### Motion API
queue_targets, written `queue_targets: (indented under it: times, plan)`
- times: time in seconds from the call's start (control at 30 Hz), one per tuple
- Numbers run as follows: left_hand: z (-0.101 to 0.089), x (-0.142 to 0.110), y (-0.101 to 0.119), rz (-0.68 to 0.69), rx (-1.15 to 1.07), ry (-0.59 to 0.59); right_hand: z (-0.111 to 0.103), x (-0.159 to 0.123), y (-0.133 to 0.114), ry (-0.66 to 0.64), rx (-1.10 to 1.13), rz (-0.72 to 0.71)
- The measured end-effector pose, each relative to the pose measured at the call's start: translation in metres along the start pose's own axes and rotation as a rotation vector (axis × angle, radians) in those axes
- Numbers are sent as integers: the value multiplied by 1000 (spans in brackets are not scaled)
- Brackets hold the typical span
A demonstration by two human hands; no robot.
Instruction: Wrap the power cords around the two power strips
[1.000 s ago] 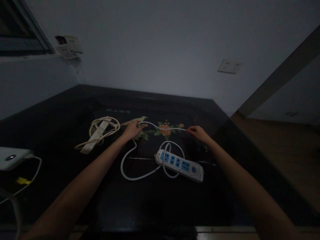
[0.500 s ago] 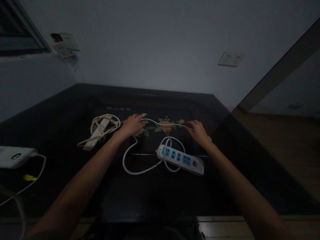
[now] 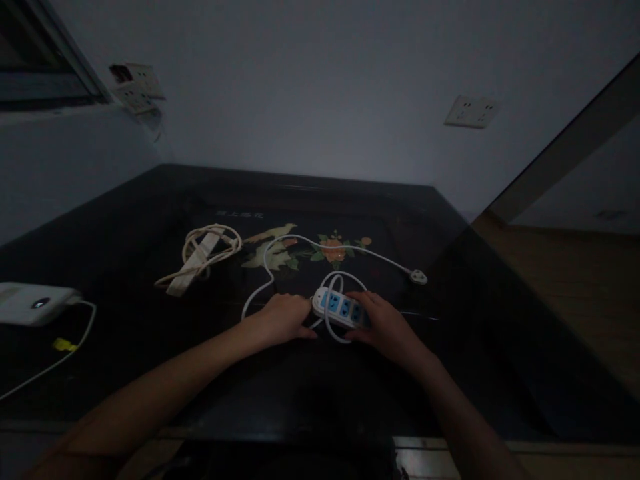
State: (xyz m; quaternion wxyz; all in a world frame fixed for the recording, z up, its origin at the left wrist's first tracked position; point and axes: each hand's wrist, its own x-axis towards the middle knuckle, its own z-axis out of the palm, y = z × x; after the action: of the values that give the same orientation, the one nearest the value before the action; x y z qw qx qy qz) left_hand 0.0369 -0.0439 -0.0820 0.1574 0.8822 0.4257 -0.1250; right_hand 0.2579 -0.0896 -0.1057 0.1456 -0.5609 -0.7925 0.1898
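A white power strip with blue socket faces lies on the black tabletop, its right part hidden under my right hand. That hand's fingers rest on the far side and the thumb on the near side, gripping it. My left hand is beside the strip's left end, fingers and thumb apart, with nothing visible between them. White cord loops around the strip, passes behind my left hand and curves along the back. It ends at a plug on the right.
To the left lies another power strip wrapped in its beige cord. A white device with a cable and a yellow tag sits at the far left. Wall sockets are on the wall behind the black table.
Both hands have let go of the white cord at the back and come nearer. My right hand has taken hold of the power strip; my left has come to its left end.
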Motion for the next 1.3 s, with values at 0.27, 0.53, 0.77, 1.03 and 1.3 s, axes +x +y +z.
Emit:
queue_targets:
  times: [0.27, 0.53, 0.77, 1.03, 1.3]
  plan:
    - [10, 13, -16, 33, -146, 21, 8, -3, 3, 36, -113, 16]
    - [2, 17, -42, 61, -204, 141, -1, -8, 5, 85, -39, -25]
    - [-10, 19, -55, 46, -354, 210, 0, -9, 5, 54, -41, -74]
    - [-10, 22, -53, 104, -380, 271, 3, -9, 6, 86, -50, -116]
    - [-3, 28, -51, 122, -579, 302, 5, -12, 7, 90, -69, -213]
